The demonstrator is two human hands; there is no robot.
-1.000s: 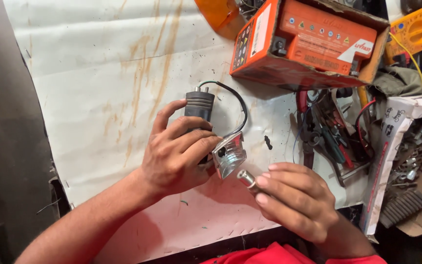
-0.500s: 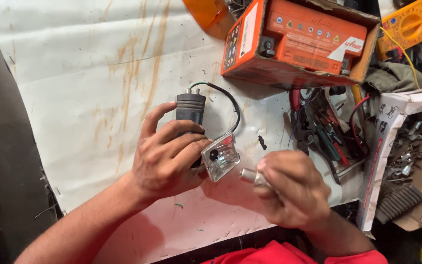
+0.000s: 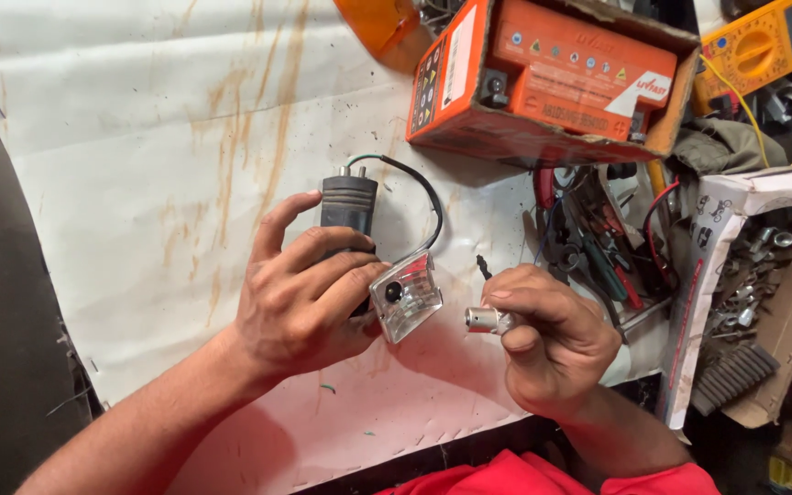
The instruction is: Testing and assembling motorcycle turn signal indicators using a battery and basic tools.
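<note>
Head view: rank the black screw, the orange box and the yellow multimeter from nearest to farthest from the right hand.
From the right hand, which holds a small bulb:
1. Black screw, on the sheet just above the hand.
2. Orange box, farther up, at the top centre.
3. Yellow multimeter, in the top right corner, farthest.

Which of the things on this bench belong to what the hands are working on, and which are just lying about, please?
In hand:
- lamp unit with black stalk and wire, held by left hand
- small bulb, held in right hand

Lying about:
- orange battery box
- yellow multimeter
- pile of hand tools
- box of screws
</note>
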